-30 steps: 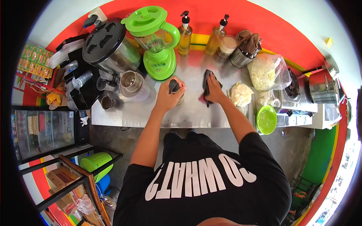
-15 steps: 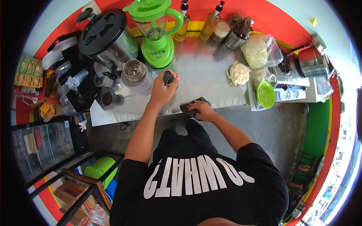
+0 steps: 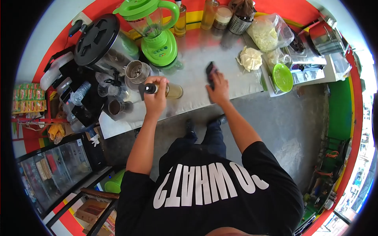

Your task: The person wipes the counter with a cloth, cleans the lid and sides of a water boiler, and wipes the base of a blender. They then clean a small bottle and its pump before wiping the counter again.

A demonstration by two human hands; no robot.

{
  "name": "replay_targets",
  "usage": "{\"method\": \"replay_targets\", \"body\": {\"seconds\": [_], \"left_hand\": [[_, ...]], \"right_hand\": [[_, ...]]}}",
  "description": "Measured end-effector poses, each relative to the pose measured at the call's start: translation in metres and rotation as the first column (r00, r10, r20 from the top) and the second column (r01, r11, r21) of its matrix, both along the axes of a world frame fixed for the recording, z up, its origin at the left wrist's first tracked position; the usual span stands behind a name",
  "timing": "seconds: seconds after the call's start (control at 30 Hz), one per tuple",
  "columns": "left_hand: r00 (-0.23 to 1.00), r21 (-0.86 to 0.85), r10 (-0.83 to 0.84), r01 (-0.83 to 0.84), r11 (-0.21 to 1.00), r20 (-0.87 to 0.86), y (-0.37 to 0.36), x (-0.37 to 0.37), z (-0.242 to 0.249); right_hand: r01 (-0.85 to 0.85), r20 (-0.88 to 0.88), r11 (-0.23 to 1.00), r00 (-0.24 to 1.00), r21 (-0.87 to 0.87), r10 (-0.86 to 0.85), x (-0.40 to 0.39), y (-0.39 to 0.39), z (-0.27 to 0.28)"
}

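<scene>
My left hand (image 3: 156,99) is closed around the neck of a bottle (image 3: 174,91) with a black top and yellowish liquid, which leans over the steel-topped table (image 3: 197,82). To the right, my right hand (image 3: 219,89) presses a dark folded cloth (image 3: 210,74) onto the tabletop, its fingers over the cloth's near part. Just left of the bottle stands a metal cup (image 3: 137,71) on a clear container. A green blender (image 3: 159,45) rises behind my left hand.
A large black-lidded dispenser (image 3: 96,41) and plastic cups (image 3: 115,107) fill the left end. Along the back are bottles (image 3: 180,21) and a perforated metal holder (image 3: 239,23). At right sit a crumpled pale bag (image 3: 250,59), a green plate (image 3: 282,77) and a stove (image 3: 309,69).
My left hand has brought the bottle left and tilted it, so its side now shows. My right hand has slid the cloth farther from me and slightly right. The view has shifted.
</scene>
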State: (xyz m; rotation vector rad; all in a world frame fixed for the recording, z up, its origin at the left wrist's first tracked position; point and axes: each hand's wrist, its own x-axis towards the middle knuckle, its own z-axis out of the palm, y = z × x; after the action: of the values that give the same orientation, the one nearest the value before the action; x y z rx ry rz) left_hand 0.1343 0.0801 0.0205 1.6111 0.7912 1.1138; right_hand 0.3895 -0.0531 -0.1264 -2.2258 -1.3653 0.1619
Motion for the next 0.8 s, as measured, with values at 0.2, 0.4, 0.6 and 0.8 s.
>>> {"method": "replay_targets", "body": {"seconds": [0.2, 0.4, 0.6, 0.8], "left_hand": [[0.982, -0.075, 0.104, -0.094, 0.993, 0.155, -0.007, -0.019, 0.008], [0.996, -0.003, -0.010, 0.010, 1.000, 0.084, -0.006, 0.003, 0.013], [0.991, -0.035, -0.095, 0.098, 0.995, 0.089, -0.008, 0.059, 0.007], [0.976, -0.107, -0.212, 0.206, 0.973, -0.047, -0.013, 0.096, 0.015]], "right_hand": [[-0.551, -0.152, 0.827, 0.813, 0.110, 0.562, -0.068, -0.005, 0.014], [-0.090, -0.685, 0.982, 0.727, -0.169, -0.051, -0.019, -0.008, 0.066], [0.258, -0.988, 0.965, -0.135, 0.040, 0.077, -0.011, -0.044, 0.137], [0.319, -0.879, 0.879, -0.205, 0.355, 0.430, -0.044, -0.037, 0.178]]}}
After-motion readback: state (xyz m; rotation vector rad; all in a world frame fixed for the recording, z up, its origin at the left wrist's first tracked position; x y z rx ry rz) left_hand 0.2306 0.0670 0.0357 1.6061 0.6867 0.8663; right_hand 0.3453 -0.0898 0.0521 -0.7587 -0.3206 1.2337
